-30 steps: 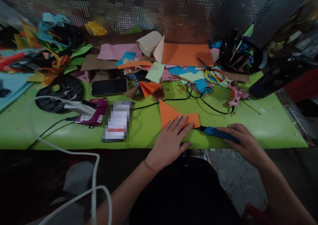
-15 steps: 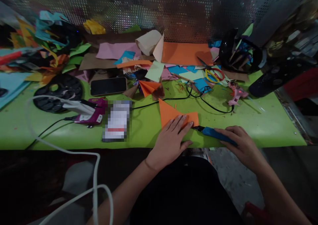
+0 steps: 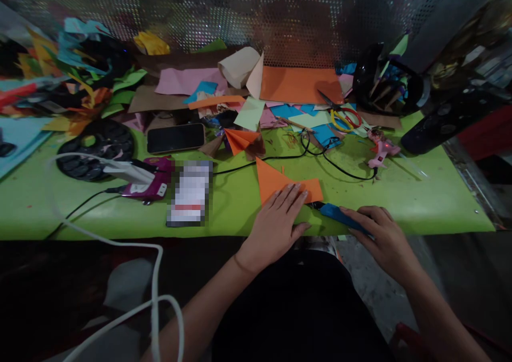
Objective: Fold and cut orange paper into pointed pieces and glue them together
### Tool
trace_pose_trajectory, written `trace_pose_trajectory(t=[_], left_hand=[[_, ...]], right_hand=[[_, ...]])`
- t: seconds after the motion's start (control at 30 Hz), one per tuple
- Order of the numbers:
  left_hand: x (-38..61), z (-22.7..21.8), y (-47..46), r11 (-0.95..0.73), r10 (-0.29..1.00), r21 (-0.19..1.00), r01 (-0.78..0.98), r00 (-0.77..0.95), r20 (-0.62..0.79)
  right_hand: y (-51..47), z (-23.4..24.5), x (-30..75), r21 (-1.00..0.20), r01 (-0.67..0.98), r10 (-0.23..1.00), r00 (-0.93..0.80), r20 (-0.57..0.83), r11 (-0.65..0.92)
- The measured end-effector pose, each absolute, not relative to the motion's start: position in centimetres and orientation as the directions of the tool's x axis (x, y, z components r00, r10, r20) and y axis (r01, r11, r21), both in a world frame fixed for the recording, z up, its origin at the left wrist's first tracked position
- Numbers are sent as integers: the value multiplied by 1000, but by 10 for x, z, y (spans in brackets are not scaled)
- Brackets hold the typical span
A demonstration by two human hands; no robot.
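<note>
An orange piece of paper [image 3: 269, 180] lies near the front edge of the green table [image 3: 236, 191], one pointed corner toward the back. My left hand [image 3: 275, 218] rests flat on it, fingers stretched out and covering its lower middle. In my right hand [image 3: 384, 231] is a blue utility knife [image 3: 340, 216], held low over the table with its dark tip pointing left. That tip reaches the paper's lower right edge, close to my left fingertips; whether the blade touches the paper I cannot tell. Behind the paper sits a folded orange paper piece [image 3: 240, 141].
Scissors [image 3: 344, 118], coloured paper scraps and a black container [image 3: 370, 87] fill the back. A pink glue gun [image 3: 384, 151] with a black cord is at the right, near a dark bottle [image 3: 436, 125]. Left stand phones [image 3: 176, 138], a purple power strip [image 3: 146, 187] and a white cable [image 3: 154, 276].
My right hand has moved the knife slightly left. The left fingers have shifted a little on the paper, showing more of its right end.
</note>
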State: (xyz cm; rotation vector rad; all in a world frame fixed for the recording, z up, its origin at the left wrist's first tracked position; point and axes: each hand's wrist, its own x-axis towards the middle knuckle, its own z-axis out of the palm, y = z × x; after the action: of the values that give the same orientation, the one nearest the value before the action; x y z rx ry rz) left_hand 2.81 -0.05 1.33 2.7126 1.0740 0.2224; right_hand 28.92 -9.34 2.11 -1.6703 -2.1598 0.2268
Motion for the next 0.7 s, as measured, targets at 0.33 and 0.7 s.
trace_pose_trajectory(t=[0.33,0.7], left_hand=[[8,24,15,-701,663,408,584,745,73],[-2,16,21,-729,629,366,578,777,26]], right_hand=[[-87,22,282,-374,882,952,-223,208,288],[-89,19,284,-422,876,970,-177,168,233]])
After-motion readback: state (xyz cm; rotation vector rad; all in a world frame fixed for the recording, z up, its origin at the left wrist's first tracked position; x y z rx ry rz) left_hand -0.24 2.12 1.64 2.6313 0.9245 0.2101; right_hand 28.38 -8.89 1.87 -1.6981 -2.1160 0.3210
